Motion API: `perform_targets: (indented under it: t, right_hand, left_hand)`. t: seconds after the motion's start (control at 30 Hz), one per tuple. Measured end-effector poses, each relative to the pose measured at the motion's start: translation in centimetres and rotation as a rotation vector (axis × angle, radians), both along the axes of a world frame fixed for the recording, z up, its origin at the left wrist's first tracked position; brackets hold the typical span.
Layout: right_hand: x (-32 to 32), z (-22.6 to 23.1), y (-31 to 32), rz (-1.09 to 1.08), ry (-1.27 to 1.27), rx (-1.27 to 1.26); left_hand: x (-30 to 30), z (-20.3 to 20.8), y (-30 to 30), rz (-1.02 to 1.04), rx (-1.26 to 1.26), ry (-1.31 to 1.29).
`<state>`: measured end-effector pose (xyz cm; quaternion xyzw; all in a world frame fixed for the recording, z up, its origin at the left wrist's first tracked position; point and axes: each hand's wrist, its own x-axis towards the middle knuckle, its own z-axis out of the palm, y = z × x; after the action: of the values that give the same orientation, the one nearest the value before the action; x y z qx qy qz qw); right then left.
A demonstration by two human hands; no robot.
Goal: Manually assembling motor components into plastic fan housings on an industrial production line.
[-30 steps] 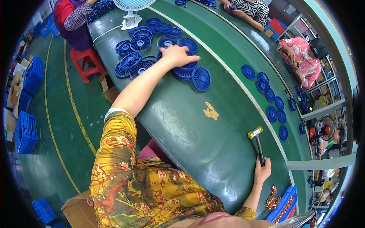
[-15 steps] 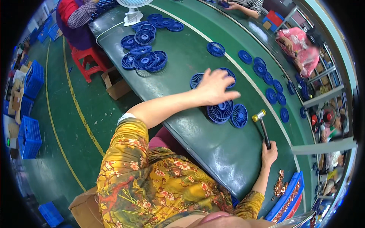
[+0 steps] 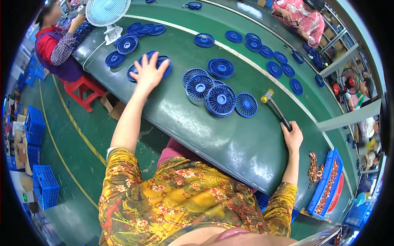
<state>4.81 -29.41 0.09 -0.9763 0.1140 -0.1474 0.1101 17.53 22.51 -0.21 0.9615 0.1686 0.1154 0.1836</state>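
Observation:
My left hand (image 3: 151,73) is spread, fingers apart, over a cluster of round blue plastic fan grilles (image 3: 165,65) on the left part of the green table. Whether its fingertips press on them cannot be made out. In my right hand (image 3: 292,135) is a small hammer (image 3: 276,107) with a black handle and a yellowish, metal-banded head. It is held just above or against the table, head pointing away to the left. Between my hands lies a group of blue grilles (image 3: 221,99), some overlapping or stacked, with one grille (image 3: 246,105) at its right edge.
A long blue tray (image 3: 328,180) of small copper-coloured parts stands at the right, beside a loose copper-coloured pile (image 3: 313,168). More grilles (image 3: 266,51) lie across the white line. A white desk fan (image 3: 110,33) stands far left near a seated co-worker (image 3: 57,53). Another person (image 3: 301,18) works opposite.
My left hand has swung left from the middle group of grilles to the left cluster. My right hand still grips the hammer. The view has shifted.

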Motion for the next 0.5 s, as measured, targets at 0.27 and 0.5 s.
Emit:
perform_targets:
  t: [0.27, 0.5]
  right_hand:
    - [-5.0, 1.2, -1.0, -0.120, 0.082, 0.089]
    - [-10.5, -0.1, -1.8, 0.006, -0.101, 0.170]
  left_hand:
    - [7.5, 1.4, -9.0, -0.404, 0.268, -0.210]
    - [22.1, -3.3, -8.4, -0.792, 0.088, -0.052]
